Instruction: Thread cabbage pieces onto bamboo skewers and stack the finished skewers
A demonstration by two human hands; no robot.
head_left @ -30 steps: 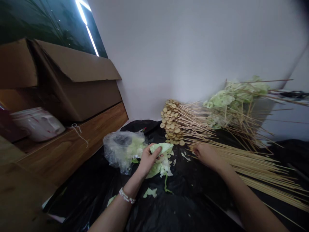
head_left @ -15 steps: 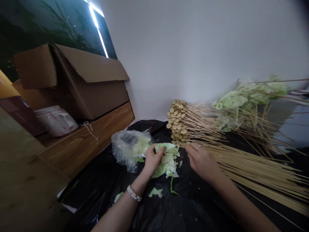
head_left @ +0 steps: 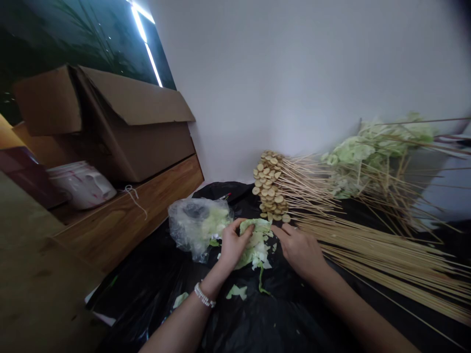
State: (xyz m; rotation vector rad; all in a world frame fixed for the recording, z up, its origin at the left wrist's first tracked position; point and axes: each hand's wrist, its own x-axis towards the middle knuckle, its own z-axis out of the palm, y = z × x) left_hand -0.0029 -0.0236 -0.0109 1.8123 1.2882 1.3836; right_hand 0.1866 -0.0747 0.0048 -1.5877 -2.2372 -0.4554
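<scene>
The left hand (head_left: pixel 232 245) (a beaded bracelet (head_left: pixel 204 295) at its wrist) grips a pale green leaf (head_left: pixel 261 225) between thumb and fingers, above torn leaf pieces (head_left: pixel 255 252) on a bench (head_left: pixel 287 318) covered in black plastic (head_left: pixel 235 328). The right hand (head_left: pixel 300 247) is curled, fingertips close to the leaf's right edge; whether it pinches anything, I cannot tell. Left of the leaf sits a clear bag (head_left: pixel 180 230) of greens. Bare sticks (head_left: pixel 386 260) spread toward the bench's right edge. At the far edge, by the wall (head_left: pixel 294 88), lie sticks tipped with round slices (head_left: pixel 268 184); leafy skewers (head_left: pixel 382 144) crowd the far right corner. Beyond the left edge, a cardboard box (head_left: pixel 147 147) rests on a wooden ledge (head_left: pixel 147 211).
</scene>
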